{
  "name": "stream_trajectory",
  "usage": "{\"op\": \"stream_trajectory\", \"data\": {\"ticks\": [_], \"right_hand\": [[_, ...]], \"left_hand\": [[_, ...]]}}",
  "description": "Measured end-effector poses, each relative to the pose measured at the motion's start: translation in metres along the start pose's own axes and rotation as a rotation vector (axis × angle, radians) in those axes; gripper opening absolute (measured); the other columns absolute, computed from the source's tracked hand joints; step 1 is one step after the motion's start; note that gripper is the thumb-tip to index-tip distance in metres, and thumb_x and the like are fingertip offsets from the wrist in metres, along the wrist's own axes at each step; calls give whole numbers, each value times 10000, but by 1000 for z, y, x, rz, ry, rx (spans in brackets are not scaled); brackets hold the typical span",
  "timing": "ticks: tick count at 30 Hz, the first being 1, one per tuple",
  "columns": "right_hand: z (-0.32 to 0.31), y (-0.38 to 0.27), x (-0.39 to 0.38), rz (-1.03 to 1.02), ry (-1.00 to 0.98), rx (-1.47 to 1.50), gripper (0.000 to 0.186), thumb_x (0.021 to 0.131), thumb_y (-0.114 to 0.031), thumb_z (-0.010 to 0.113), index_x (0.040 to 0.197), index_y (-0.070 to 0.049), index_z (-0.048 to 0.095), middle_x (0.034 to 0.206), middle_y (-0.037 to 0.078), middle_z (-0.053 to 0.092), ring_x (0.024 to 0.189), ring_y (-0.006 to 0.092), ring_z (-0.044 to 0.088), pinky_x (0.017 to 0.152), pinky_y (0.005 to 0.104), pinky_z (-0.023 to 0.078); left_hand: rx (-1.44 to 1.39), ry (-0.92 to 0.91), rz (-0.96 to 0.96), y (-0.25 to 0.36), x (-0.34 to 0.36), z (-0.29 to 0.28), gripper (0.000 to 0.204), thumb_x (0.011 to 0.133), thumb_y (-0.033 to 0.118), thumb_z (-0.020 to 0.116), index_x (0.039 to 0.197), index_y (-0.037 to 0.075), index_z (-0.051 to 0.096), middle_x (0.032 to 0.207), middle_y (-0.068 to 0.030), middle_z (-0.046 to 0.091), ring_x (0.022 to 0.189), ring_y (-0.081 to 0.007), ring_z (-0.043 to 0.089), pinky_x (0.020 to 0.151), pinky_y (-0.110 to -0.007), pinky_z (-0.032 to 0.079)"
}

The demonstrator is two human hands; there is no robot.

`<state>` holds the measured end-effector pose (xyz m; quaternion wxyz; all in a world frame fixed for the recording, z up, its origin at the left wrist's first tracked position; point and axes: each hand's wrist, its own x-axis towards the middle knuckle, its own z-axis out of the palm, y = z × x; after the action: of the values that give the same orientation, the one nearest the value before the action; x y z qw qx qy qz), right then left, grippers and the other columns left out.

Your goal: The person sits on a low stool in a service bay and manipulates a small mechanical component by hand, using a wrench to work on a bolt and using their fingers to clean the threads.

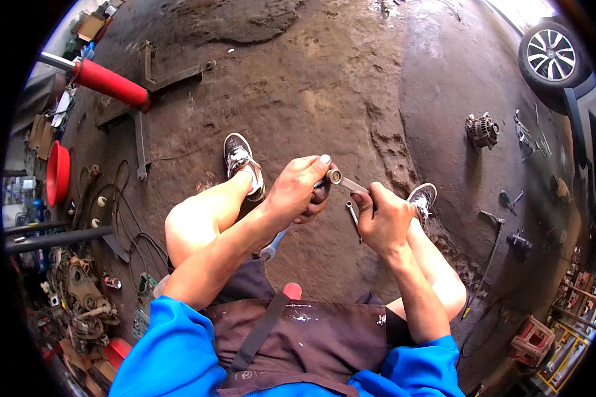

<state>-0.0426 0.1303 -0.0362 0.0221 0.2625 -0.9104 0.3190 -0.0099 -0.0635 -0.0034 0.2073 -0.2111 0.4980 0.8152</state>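
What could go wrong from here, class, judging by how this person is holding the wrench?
First, the right hand grips a wrench whose ring end sits close to the bare left hand; a slip might knock or pinch its fingers. Second, if dropped, the wrench could hit a shoe. Third, the stained, uneven floor might make footing unsure.

Shining in from the upper right, glaring white above the car wheel (551, 58) and glossing the upper floor (430, 46).
Throwing a soft shadow below the alternator (483, 131), nearly bleaching the left knee (189, 225), keeping the wrench (352, 184) fairly crisp between left hand (295, 188) and right hand (387, 221), bending edges and softening detail toward the rim, blackening the corners.
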Motion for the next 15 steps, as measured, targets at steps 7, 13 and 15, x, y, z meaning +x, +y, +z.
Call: {"op": "stream_trajectory", "data": {"ticks": [7,13,15], "right_hand": [[14,-6,-8,305,-19,242,450,910,-336,632,638,-19,466,524,179,491,491,397,482,468,436,347],[28,-4,-14,424,-19,526,526,940,-409,607,655,6,452,517,120,379,496,178,332,477,364,298],[30,-5,-16,438,-20,576,529,952,-408,594,662,9,446,538,68,354,552,128,320,486,340,284]], "left_hand": [[6,90,99,-4,7,9,335,1039,346,378,933,63,522,554,28,355,378,-66,317,308,-235,216],[-22,112,163,-8,13,11,335,1035,359,400,940,66,535,543,31,369,365,-61,305,309,-236,210],[-35,115,169,-7,13,14,337,1035,360,398,945,66,537,547,34,369,369,-59,304,313,-235,211]]}}
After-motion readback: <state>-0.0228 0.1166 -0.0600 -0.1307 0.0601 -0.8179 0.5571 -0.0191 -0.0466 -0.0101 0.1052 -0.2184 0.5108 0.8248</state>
